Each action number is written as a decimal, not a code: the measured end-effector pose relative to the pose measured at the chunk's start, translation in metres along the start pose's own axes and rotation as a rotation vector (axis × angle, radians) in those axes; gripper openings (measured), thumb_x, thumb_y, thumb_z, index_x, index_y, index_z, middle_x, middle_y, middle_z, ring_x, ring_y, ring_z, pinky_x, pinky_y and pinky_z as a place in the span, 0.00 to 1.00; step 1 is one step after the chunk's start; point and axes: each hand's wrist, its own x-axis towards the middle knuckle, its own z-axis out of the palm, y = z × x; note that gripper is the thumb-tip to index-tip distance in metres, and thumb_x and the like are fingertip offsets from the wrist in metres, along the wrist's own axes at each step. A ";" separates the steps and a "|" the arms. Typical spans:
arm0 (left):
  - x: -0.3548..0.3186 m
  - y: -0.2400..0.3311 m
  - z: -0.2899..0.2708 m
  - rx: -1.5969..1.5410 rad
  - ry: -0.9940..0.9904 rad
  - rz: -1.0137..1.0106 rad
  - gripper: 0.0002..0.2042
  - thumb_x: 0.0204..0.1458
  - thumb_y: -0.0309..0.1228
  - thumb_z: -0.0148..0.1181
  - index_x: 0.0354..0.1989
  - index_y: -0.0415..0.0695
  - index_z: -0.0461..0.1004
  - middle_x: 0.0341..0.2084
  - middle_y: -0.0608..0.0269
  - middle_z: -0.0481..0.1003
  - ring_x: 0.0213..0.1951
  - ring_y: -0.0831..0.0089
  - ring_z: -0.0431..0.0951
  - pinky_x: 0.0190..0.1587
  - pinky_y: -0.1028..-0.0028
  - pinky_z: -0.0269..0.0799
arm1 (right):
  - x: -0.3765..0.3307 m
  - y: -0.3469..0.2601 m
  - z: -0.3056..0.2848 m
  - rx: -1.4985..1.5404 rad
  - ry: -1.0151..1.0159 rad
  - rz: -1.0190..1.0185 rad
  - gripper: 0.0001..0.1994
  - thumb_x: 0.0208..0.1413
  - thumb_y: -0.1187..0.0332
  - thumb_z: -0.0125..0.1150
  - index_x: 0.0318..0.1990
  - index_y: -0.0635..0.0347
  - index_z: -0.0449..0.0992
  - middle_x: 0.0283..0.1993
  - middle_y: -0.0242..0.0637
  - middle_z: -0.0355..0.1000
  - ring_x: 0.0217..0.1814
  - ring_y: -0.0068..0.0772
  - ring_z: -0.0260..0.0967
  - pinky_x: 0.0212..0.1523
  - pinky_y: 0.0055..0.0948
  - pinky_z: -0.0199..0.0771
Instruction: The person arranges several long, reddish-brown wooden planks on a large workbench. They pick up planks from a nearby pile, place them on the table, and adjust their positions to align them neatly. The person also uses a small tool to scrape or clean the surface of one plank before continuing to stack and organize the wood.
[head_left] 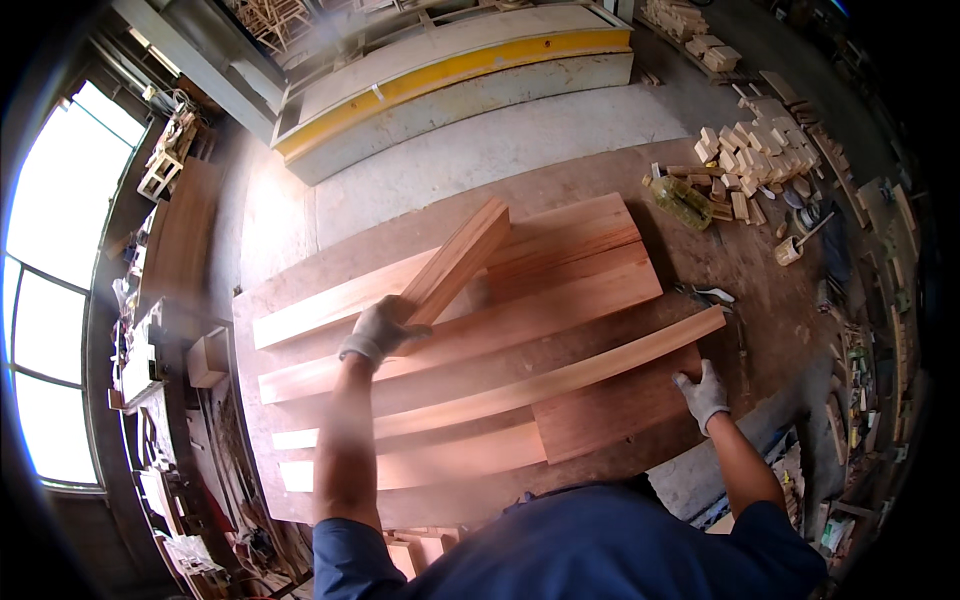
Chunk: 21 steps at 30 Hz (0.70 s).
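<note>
My left hand, in a pale work glove, is closed round the lower end of a short wooden beam. That beam slants up and away to the right, above the long planks on the table. At the right, my gloved right hand grips the end of a darker flat board, its thumb near the top edge. A long narrow wooden strip runs along the far side of that board. Beyond it lie a long plank and a wide reddish plank, partly hidden by the beam.
The planks lie on a broad brown worktable. At its far right are a pile of small wood blocks, a yellowish clear bottle and a small pot with a brush. A long yellow-edged bench stands behind; windows are on the left.
</note>
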 end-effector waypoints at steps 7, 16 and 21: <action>0.008 0.011 0.017 0.094 0.086 -0.257 0.23 0.41 0.45 0.82 0.43 0.47 0.82 0.38 0.51 0.87 0.45 0.49 0.86 0.49 0.55 0.82 | 0.000 -0.001 -0.001 -0.021 -0.016 -0.028 0.45 0.59 0.41 0.72 0.74 0.62 0.65 0.68 0.61 0.74 0.70 0.62 0.72 0.67 0.51 0.73; 0.024 0.108 0.056 0.099 0.149 -0.253 0.26 0.38 0.46 0.83 0.42 0.45 0.84 0.38 0.47 0.86 0.45 0.46 0.86 0.50 0.54 0.81 | 0.004 0.019 0.017 -0.055 0.152 -0.042 0.35 0.59 0.42 0.74 0.61 0.60 0.72 0.57 0.58 0.79 0.62 0.63 0.76 0.60 0.54 0.76; 0.040 0.172 0.110 0.088 0.122 -0.158 0.30 0.41 0.49 0.80 0.50 0.44 0.82 0.44 0.41 0.85 0.49 0.42 0.85 0.55 0.50 0.82 | -0.001 0.005 0.007 -0.096 0.080 -0.047 0.51 0.56 0.32 0.69 0.75 0.64 0.66 0.71 0.60 0.70 0.73 0.62 0.69 0.72 0.52 0.69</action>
